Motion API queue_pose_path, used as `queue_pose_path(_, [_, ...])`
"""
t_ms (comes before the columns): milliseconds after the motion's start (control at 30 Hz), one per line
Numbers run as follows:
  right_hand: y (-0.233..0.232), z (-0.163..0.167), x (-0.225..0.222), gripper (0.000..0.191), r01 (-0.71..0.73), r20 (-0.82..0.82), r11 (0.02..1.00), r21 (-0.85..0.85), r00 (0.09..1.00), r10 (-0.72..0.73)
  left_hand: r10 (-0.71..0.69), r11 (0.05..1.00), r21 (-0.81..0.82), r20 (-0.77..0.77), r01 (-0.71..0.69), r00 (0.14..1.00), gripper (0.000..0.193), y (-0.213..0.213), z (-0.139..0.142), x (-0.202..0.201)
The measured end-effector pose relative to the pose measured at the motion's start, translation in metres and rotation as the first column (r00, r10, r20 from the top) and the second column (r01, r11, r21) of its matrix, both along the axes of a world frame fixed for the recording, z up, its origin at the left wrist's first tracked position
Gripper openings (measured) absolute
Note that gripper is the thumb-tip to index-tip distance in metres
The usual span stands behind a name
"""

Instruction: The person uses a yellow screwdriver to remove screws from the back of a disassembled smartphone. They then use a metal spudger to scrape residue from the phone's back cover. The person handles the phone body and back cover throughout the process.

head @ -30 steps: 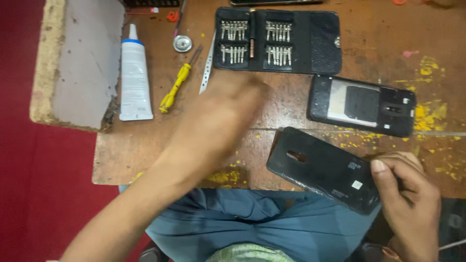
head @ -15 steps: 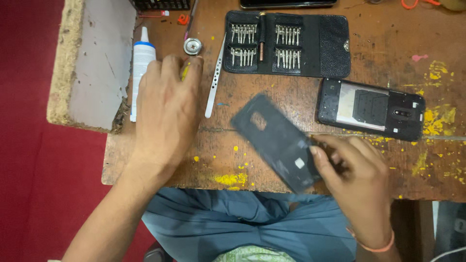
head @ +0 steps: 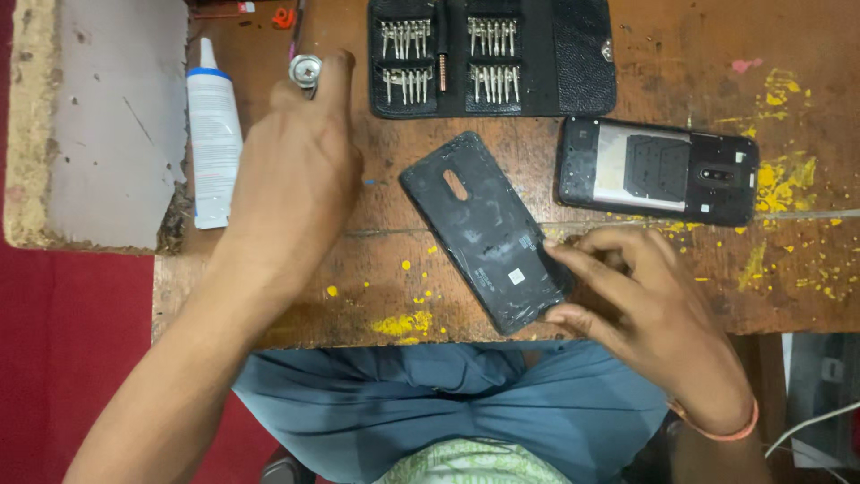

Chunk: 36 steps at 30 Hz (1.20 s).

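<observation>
We see a worn wooden tabletop (head: pixel 627 81) spattered with yellow paint, and the black back cover (head: pixel 484 229) of a phone lies near its near edge, inner side up. The cover's long axis runs on a slant, from its camera-hole end farther in and to the left down to its other end close to the near edge and to the right. Our right hand (head: pixel 645 305) is on that near end: fingers and thumb are curled lightly around the corner, pinching the cover's edge, so this hand is far the nearer of the two. Our left hand (head: pixel 296 179) lies well to the left of the cover, stretched toward the far edge, palm down with fingers loosely bent; whatever is under it is hidden, so we cannot tell if it grips anything. Its fingertips are just beside a small round metal piece (head: pixel 305 68). Left of that hand lies one white tube (head: pixel 213 143) with a blue band, its nozzle pointing to the far edge, beside a grey slab (head: pixel 94 125) at the left edge. At the far edge sits one open black bit case (head: pixel 573 54) holding four rows of bits. Right of the cover, apart from it, lies one opened phone body (head: pixel 658 170), its long axis along the far edge.
</observation>
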State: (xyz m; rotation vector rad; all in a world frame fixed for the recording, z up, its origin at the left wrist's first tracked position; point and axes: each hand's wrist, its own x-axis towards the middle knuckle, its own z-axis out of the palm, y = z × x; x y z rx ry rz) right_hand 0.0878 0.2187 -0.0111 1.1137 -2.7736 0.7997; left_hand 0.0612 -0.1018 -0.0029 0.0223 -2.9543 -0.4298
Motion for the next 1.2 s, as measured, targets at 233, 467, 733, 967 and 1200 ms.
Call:
queue_pose_path(233, [0.006,-0.006,0.002,0.058,0.006,0.000,0.999,0.039,1.000,-0.006,-0.225,0.841,0.501,-0.018,0.204,0.974,0.049,-0.013,0.031,0.016])
queue_pose_path(467, [0.007,-0.008,0.000,0.061,-0.008,-0.006,0.995,0.095,1.000,0.009,-0.228,0.219,0.929,-0.250,0.300,0.941,0.039,-0.009,0.019,0.027])
queue_pose_path(733, [0.004,-0.008,-0.002,0.058,-0.037,-0.001,0.998,0.046,0.999,0.037,-0.649,0.734,-0.531,-0.367,0.423,0.666,0.027,-0.002,0.002,0.014])
queue_pose_path(967, [0.000,0.001,-0.004,0.054,-0.066,-0.051,0.994,0.082,0.996,0.070,-0.135,0.437,0.889,-0.084,0.135,0.987,0.018,0.026,0.026,0.016])
queue_pose_path(1200, [-0.005,0.004,-0.017,0.052,-0.107,-0.030,0.991,0.078,0.993,0.110,-0.340,0.657,0.650,-0.197,0.382,0.919,0.015,0.042,-0.015,0.011])
